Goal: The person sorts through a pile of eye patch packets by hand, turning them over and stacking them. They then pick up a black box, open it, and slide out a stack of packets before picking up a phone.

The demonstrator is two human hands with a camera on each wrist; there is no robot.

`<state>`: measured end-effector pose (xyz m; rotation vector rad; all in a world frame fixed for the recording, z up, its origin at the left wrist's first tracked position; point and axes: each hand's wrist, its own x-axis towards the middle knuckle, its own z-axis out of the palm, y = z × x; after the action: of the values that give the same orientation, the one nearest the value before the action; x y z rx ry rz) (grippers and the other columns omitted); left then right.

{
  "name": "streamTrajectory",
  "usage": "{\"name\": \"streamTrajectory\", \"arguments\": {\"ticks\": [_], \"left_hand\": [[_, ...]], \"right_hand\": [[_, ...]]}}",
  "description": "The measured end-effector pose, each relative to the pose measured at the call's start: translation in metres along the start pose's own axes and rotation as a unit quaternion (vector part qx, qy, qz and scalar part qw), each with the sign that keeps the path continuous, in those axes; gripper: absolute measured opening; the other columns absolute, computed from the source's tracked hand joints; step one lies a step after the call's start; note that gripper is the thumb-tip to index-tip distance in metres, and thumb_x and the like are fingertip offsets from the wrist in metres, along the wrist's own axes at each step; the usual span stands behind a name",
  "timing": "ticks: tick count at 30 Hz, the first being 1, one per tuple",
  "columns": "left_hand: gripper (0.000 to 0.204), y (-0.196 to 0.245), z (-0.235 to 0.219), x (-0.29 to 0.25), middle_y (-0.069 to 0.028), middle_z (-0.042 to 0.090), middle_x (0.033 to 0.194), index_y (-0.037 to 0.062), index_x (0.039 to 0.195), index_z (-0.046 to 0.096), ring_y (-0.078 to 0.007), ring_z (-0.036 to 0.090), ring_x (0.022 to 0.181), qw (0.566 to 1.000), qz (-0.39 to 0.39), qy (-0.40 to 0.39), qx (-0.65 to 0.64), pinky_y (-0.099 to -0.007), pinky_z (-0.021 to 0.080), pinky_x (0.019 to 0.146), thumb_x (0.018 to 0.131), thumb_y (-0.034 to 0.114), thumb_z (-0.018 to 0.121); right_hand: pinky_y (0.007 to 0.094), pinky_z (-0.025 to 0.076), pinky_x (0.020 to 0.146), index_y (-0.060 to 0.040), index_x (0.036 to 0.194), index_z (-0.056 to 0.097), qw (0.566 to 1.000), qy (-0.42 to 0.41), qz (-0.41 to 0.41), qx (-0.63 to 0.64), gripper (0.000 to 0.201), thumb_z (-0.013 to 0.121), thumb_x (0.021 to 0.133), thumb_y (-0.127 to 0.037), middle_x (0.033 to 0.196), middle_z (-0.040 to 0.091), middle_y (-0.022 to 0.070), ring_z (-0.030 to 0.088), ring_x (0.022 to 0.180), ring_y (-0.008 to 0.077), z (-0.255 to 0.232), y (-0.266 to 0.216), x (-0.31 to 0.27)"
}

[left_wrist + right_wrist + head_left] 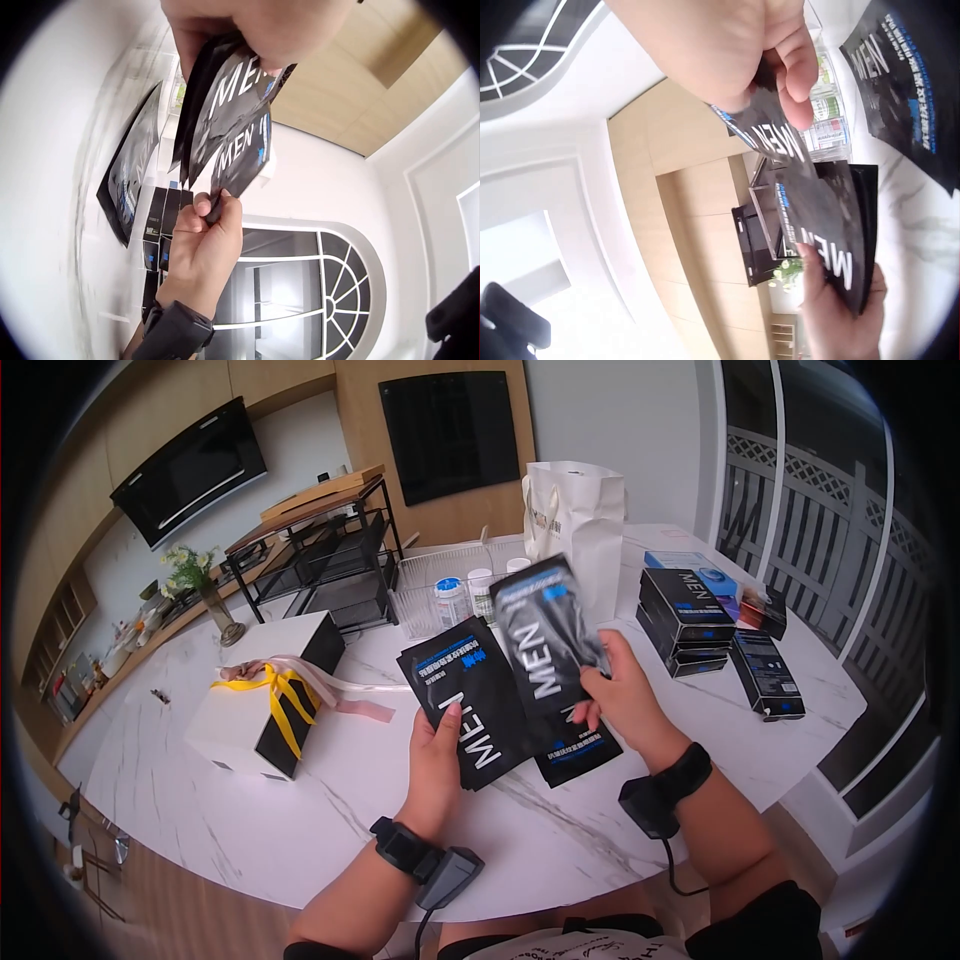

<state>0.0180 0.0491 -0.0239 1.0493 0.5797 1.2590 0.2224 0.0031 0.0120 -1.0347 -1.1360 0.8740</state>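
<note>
My left hand grips several black sachets printed "MEN", thumb across the front one, tilted above the table. My right hand pinches a single black sachet by its edge, between thumb and fingers. That glossy sachet overlaps the left hand's bunch in the head view. In the right wrist view, it hangs from the fingers close to the bunch. Beneath the hands, another black sachet with blue print lies on the marble-patterned table, partly hidden by the held ones.
Black boxes are stacked at the right, with one box beside them. At the back are a white paper bag and a clear basket with bottles. On the left sits a white-and-black box with a yellow ribbon.
</note>
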Motion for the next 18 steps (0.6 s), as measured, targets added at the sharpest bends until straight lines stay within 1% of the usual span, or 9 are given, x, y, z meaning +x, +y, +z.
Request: {"name": "streamTrajectory", "arguments": {"ticks": [3, 4, 7, 8, 9, 11, 15, 17, 18], "left_hand": [[0.026, 0.000, -0.001, 0.001, -0.0055, 0.059, 0.096, 0.0032, 0.111, 0.045, -0.0112, 0.059, 0.080, 1.000, -0.006, 0.015, -0.010, -0.0247, 0.050, 0.069, 0.091, 0.019, 0.047], [0.025, 0.000, 0.000, 0.001, -0.0054, 0.059, 0.096, 0.0032, 0.111, 0.045, -0.0112, 0.059, 0.080, 1.000, -0.007, 0.021, -0.016, -0.0248, 0.050, 0.069, 0.091, 0.019, 0.047], [0.025, -0.001, -0.003, 0.002, -0.0049, 0.059, 0.097, 0.0034, 0.110, 0.045, -0.0112, 0.059, 0.080, 1.000, -0.007, 0.018, -0.018, -0.0250, 0.050, 0.069, 0.091, 0.018, 0.047], [0.024, -0.002, -0.005, 0.003, -0.0047, 0.059, 0.097, 0.0035, 0.110, 0.045, -0.0111, 0.059, 0.080, 1.000, -0.006, 0.010, -0.013, -0.0251, 0.050, 0.069, 0.091, 0.018, 0.047], [0.024, -0.002, -0.004, 0.003, -0.0047, 0.059, 0.097, 0.0035, 0.110, 0.045, -0.0111, 0.059, 0.080, 1.000, -0.006, 0.010, -0.013, -0.0251, 0.050, 0.069, 0.091, 0.018, 0.047], [0.024, -0.001, -0.002, 0.002, -0.0044, 0.059, 0.097, 0.0037, 0.110, 0.045, -0.0108, 0.058, 0.079, 1.000, -0.002, 0.014, -0.016, -0.0249, 0.050, 0.069, 0.091, 0.018, 0.046], [0.024, 0.002, 0.000, 0.001, -0.0044, 0.059, 0.097, 0.0036, 0.111, 0.046, -0.0106, 0.058, 0.080, 1.000, -0.003, 0.016, -0.014, -0.0245, 0.049, 0.069, 0.091, 0.018, 0.047], [0.025, 0.002, 0.000, 0.000, -0.0046, 0.059, 0.096, 0.0034, 0.111, 0.046, -0.0105, 0.058, 0.080, 1.000, -0.010, 0.019, -0.005, -0.0241, 0.049, 0.070, 0.091, 0.019, 0.046], [0.025, 0.001, 0.000, 0.000, -0.0046, 0.059, 0.096, 0.0034, 0.111, 0.046, -0.0105, 0.058, 0.080, 1.000, -0.010, 0.019, -0.006, -0.0241, 0.049, 0.070, 0.091, 0.019, 0.046]], "right_hand": [[0.0219, 0.046, 0.049, 0.0022, 0.108, 0.047, 0.999, -0.006, -0.031, -0.044, 0.030, 0.055, 0.081, -0.004, 0.085, 0.056, 0.0061, 0.058, 0.061, 0.0100, -0.001, -0.003, 0.003], [0.0201, 0.045, 0.059, 0.0011, 0.100, 0.053, 0.999, -0.006, -0.030, -0.029, 0.023, 0.059, 0.079, -0.005, 0.081, 0.057, 0.0021, 0.055, 0.068, 0.0063, -0.001, -0.004, 0.003], [0.0183, 0.043, 0.064, -0.0007, 0.091, 0.058, 0.996, 0.026, -0.085, -0.015, 0.014, 0.062, 0.079, -0.006, 0.080, 0.059, 0.0004, 0.053, 0.070, 0.0045, -0.008, -0.001, 0.012], [0.0172, 0.040, 0.066, -0.0022, 0.087, 0.060, 0.994, 0.044, -0.091, 0.039, 0.009, 0.061, 0.080, -0.007, 0.078, 0.059, -0.0004, 0.052, 0.070, 0.0041, -0.009, -0.006, 0.010], [0.0182, 0.040, 0.068, -0.0006, 0.094, 0.059, 0.989, 0.057, -0.114, 0.073, 0.014, 0.057, 0.084, -0.009, 0.085, 0.060, 0.0007, 0.052, 0.076, 0.0037, -0.016, -0.005, 0.014], [0.0188, 0.038, 0.069, -0.0029, 0.088, 0.056, 0.965, 0.131, -0.167, 0.152, 0.011, 0.049, 0.088, -0.011, 0.084, 0.055, -0.0014, 0.048, 0.077, 0.0035, -0.013, -0.014, 0.017], [0.0189, 0.035, 0.068, -0.0047, 0.079, 0.049, 0.949, 0.169, -0.233, 0.131, 0.012, 0.039, 0.086, -0.005, 0.079, 0.048, -0.0020, 0.043, 0.073, 0.0048, -0.041, -0.006, 0.025], [0.0198, 0.033, 0.064, -0.0056, 0.072, 0.041, 0.942, 0.191, -0.273, -0.049, 0.013, 0.033, 0.078, 0.002, 0.072, 0.041, -0.0011, 0.038, 0.068, 0.0066, -0.051, -0.005, 0.022], [0.0223, 0.033, 0.061, -0.0032, 0.072, 0.043, 0.930, 0.189, -0.286, -0.135, 0.013, 0.032, 0.072, 0.003, 0.072, 0.041, 0.0007, 0.038, 0.068, 0.0075, -0.052, -0.007, 0.020]]}}
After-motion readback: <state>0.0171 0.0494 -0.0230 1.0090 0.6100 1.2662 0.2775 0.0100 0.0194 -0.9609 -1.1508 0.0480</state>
